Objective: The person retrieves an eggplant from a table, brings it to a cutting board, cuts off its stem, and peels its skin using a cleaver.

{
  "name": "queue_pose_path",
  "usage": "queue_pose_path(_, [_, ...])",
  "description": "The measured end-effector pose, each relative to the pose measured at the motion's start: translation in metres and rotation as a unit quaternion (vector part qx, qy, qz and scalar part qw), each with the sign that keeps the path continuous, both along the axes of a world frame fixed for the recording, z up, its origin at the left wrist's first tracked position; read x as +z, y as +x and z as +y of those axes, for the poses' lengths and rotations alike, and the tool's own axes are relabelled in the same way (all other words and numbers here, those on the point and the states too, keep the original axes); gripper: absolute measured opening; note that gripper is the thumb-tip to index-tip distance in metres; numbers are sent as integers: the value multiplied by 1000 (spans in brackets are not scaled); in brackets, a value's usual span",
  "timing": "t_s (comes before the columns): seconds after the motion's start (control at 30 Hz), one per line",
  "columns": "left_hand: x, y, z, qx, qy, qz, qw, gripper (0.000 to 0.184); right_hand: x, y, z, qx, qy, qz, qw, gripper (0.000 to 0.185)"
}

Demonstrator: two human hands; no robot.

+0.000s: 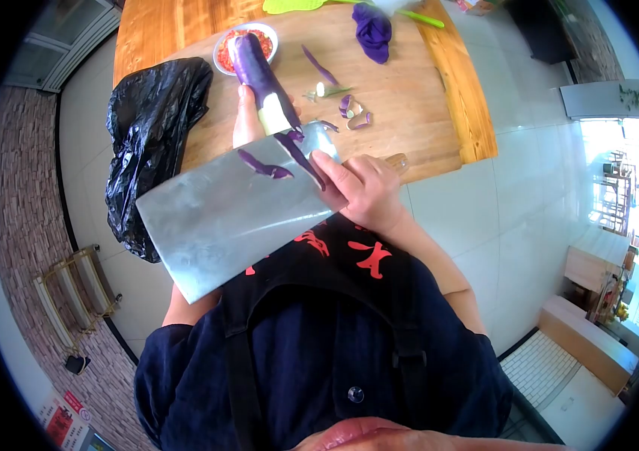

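My left hand (246,120) is closed round a purple eggplant (257,71), partly hidden behind the blade. A pale peeled patch shows at the eggplant's near end. In my right hand (361,188) is a broad cleaver (229,214), its wooden handle end sticking out to the right. The blade lies across in front of the eggplant, and strips of purple peel (265,165) cling to it near its upper edge. On the board beyond are a cut stem end (330,89), a long peel strip (320,65) and curled peel pieces (355,111).
A white bowl of chopped red pepper (273,37) stands behind the eggplant on the wooden cutting board (409,98). A black plastic bag (155,105) hangs over the table's left edge. A purple cloth (372,32) and a green item (289,5) lie at the back.
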State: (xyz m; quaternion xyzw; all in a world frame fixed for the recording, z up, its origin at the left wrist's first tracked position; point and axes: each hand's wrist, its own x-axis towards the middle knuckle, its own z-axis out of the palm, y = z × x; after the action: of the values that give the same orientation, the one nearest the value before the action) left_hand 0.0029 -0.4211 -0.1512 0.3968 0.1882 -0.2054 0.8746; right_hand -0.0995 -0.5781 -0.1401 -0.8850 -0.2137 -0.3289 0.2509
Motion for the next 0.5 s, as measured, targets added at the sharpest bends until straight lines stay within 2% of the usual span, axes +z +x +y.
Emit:
queue_pose_path(0.03, [1, 0, -1, 5, -13, 8, 1000, 65, -2, 2, -1, -3, 6, -1, 1000, 46])
queue_pose_path(0.07, [-20, 3, 10, -47, -26, -22, 998, 68, -4, 3, -1, -7, 11, -1, 1000, 46])
queue_pose_path(0.17, [-22, 3, 14, -77, -54, -40, 995, 68, -5, 5, -1, 0, 26, 12, 1000, 46])
queue_pose_path(0.2, [-18, 0, 8, -39, -14, -23, 999, 69, 1, 4, 0, 2, 16, 10, 1000, 46])
queue_pose_path(0.3, [-30, -2, -3, 18, 74, -88, 993, 69, 3, 0, 0, 0, -10, 24, 1000, 47])
queue_pose_path(0.43, [-9, -12, -3, -41, -109, 47, 992, 53, -1, 5, -1, -21, 17, 40, 999, 45])
queue_pose_path(0.5, [-10, -12, -3, -57, -97, 25, 993, 54, -5, 9, -4, -31, 22, 46, 998, 43])
